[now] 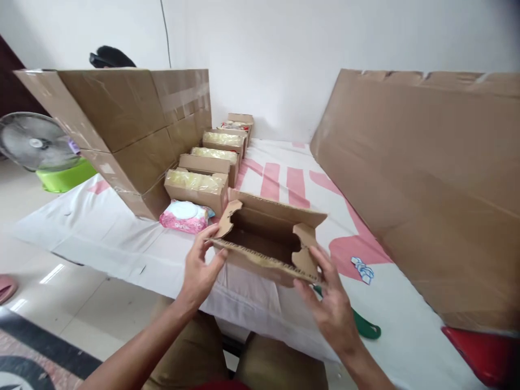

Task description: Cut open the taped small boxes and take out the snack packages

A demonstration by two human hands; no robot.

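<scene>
Head view — we see the left hand (pixel 201 268) gripping the left end of an open, empty cardboard box (pixel 268 241), and the right hand (pixel 331 303) clasping its right end flap, holding it just above the tabletop (pixel 122 244). Beyond the left hand — a pink wipes pack (pixel 184 215) and a row of filled boxes (pixel 211 162).

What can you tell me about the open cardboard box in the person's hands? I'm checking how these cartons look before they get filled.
The open cardboard box is a small brown corrugated carton, empty inside as far as shows. Its top is open, with a long flap raised at the back and short shaped end flaps standing at both sides. It is tilted toward the camera above the near edge of the white and pink covered table. The left hand grips its left end, and the right hand holds its right end.
</scene>
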